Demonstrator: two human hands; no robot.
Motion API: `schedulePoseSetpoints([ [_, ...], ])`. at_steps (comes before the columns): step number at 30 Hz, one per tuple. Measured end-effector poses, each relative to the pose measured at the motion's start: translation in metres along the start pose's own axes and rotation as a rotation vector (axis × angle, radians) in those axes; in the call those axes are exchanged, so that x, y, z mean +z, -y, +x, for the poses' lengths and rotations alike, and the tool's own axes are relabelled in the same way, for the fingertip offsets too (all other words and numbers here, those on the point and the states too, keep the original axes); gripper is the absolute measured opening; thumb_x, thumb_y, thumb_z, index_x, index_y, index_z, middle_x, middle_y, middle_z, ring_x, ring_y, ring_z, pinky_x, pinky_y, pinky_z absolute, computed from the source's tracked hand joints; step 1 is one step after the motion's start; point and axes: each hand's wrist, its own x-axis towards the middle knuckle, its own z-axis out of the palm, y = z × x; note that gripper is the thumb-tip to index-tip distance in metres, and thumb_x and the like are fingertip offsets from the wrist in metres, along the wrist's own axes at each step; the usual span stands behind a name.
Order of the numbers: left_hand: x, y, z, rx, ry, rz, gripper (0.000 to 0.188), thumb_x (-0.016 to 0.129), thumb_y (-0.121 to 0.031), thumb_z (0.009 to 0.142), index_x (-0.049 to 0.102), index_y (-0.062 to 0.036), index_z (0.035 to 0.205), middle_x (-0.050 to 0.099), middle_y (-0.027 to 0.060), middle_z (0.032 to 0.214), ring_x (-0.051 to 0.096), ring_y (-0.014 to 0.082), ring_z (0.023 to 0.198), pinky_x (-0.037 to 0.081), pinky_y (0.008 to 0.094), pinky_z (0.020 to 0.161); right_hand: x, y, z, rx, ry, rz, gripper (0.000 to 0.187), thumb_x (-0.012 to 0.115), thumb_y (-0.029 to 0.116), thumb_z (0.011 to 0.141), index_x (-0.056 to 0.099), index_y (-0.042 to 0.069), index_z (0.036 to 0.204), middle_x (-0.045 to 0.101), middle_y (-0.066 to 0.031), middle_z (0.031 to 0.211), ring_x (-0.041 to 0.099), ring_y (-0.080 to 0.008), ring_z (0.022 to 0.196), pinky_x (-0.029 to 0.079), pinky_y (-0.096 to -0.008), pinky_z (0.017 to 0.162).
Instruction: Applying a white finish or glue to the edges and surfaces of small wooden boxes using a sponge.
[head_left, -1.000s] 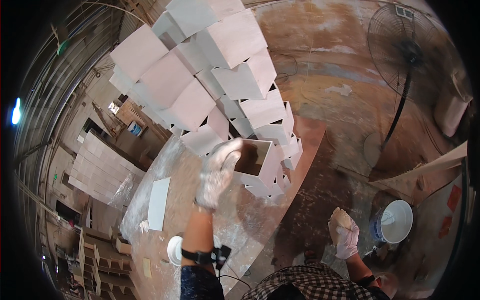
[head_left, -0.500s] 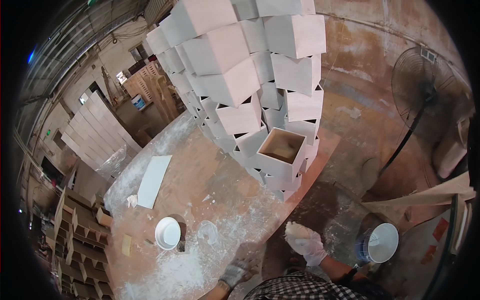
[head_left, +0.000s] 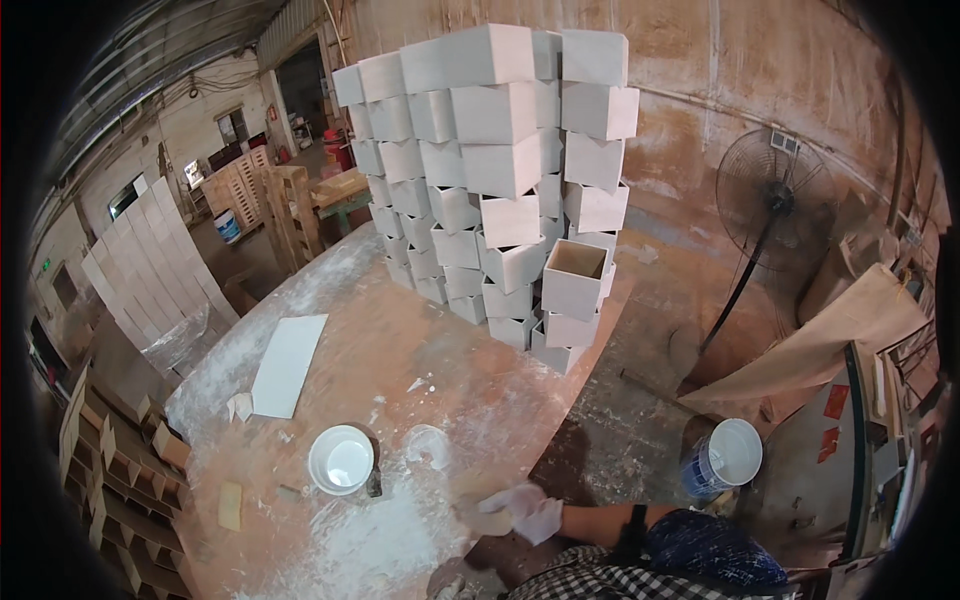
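My right hand [head_left: 535, 512], in a pale thin glove, reaches in over the table's near edge. Its fingers grip a flat beige pad [head_left: 487, 516], smeared by motion, so its exact kind is unclear. At the lower edge, my left hand [head_left: 452, 580] shows only in part and blurred; its fingers cannot be made out. A white tub [head_left: 342, 460] stands on the table to the left of my hands, with a small dark object beside it. Farther back rises a tall stack of pale boxes [head_left: 500, 165]; one open-topped box [head_left: 574, 278] sits at its right front.
The table [head_left: 440, 380] is dusted with white powder. A white panel [head_left: 288, 366] and a yellowish block [head_left: 230, 506] lie on its left. A bucket [head_left: 735, 455] and a standing fan [head_left: 775, 200] are on the right. Wooden compartment units [head_left: 125, 490] stand at the left.
My right hand has moved left, from beyond the table's edge to over it. My left hand has drawn down toward the lower edge. The view has shifted, showing the stack's top.
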Motion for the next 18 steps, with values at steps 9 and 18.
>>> schedulePoseSetpoints([
  [9,-0.048,0.041,-0.037,-0.028,-0.201,-0.260,0.021,0.058,-0.018,0.091,0.059,-0.0058,0.107,0.060,0.0113,0.099,0.056,0.0259,0.097,0.044,0.0355,0.091,0.084,-0.084,0.010,-0.166,0.263,-0.651,0.024,0.059,0.010,0.085,0.065,0.001,0.107,0.067,-0.0040,0.089,0.062,-0.0131,0.081,0.050,-0.0289,0.072],
  [18,-0.103,0.049,-0.035,-0.170,-0.212,-0.489,0.040,0.059,-0.035,0.088,0.056,-0.0116,0.121,0.061,0.0111,0.111,0.060,0.0259,0.097,0.048,0.0407,0.084,0.153,-0.092,0.072,0.430,0.518,0.148,0.043,0.058,0.009,0.079,0.054,0.001,0.121,0.062,-0.0128,0.110,0.059,-0.0231,0.107,0.045,-0.0329,0.096],
])
